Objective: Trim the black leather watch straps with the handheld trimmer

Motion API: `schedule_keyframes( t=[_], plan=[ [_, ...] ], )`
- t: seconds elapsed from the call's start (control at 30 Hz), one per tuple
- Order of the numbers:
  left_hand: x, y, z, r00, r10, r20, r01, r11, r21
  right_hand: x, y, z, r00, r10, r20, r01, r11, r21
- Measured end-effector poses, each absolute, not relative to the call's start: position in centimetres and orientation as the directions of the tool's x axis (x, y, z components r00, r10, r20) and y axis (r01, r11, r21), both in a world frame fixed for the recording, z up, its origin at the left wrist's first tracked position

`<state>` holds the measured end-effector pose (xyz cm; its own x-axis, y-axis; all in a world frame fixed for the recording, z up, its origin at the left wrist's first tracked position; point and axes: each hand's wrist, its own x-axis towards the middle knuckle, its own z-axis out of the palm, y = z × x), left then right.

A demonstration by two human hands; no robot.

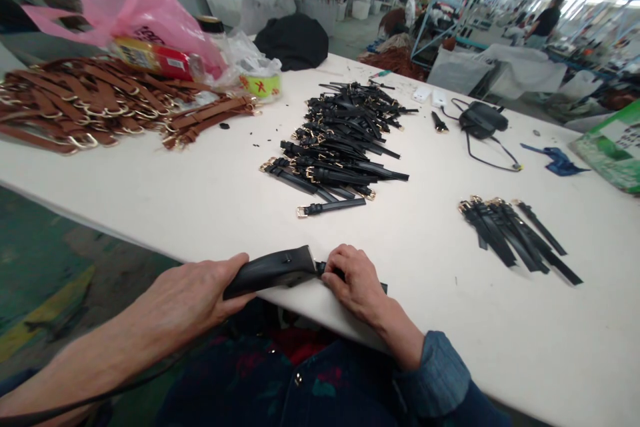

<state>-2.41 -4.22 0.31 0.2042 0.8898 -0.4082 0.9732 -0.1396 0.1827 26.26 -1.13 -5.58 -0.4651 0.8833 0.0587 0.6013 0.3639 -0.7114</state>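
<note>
My left hand point(220, 283) is wrapped round a black corded hand tool point(275, 270) shaped like a hair clipper. The tool's head points right, over the front edge of the white table point(165, 213). At that head, my right hand point(354, 280) pinches a short black buckle strap point(384, 287); its fingers cover most of the strap, and one end shows past the palm. Just beyond the hands lies a single black strap with a gold buckle point(331, 207). Behind it is a heap of similar black straps point(345, 140).
A smaller group of black straps point(515, 233) lies at the right. Brown belts point(85, 100) are piled at the left beside a pink bag point(145, 7). Farther back are a black cap point(295, 40), a roll of yellow-green tape point(261, 85) and a black corded device point(483, 120).
</note>
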Motion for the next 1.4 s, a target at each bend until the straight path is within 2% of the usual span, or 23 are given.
schedule_keyframes(
  t=[0.27, 0.7, 0.93, 1.1, 1.3, 1.4],
  plan=[
    [-1.5, -3.9, 1.9, 0.153, 0.853, -0.500, 0.988, -0.118, 0.102, 25.9, -0.3, -5.8, -0.449, 0.894, 0.009, 0.524, 0.272, -0.807],
    [-1.3, -2.3, 3.2, 0.273, 0.843, -0.463, 0.958, -0.283, 0.048, 24.4, -0.2, -6.2, -0.322, 0.945, 0.056, 0.685, 0.274, -0.676],
    [-0.7, 0.0, 3.4, 0.367, 0.835, -0.410, 0.917, -0.399, 0.010, 24.5, -0.4, -6.2, -0.304, 0.950, 0.074, 0.700, 0.276, -0.659],
    [-0.2, 1.4, 4.0, 0.379, 0.830, -0.409, 0.906, -0.422, -0.015, 24.8, -0.3, -6.4, -0.268, 0.959, 0.087, 0.650, 0.247, -0.719],
    [-0.2, 1.3, 5.0, 0.358, 0.818, -0.451, 0.910, -0.413, -0.028, 24.8, 0.0, -6.7, -0.243, 0.968, 0.053, 0.469, 0.165, -0.867],
    [-0.3, 1.4, 5.4, 0.379, 0.807, -0.452, 0.893, -0.448, -0.051, 24.8, 0.1, -6.8, -0.227, 0.973, 0.034, 0.426, 0.131, -0.895]
  ],
)
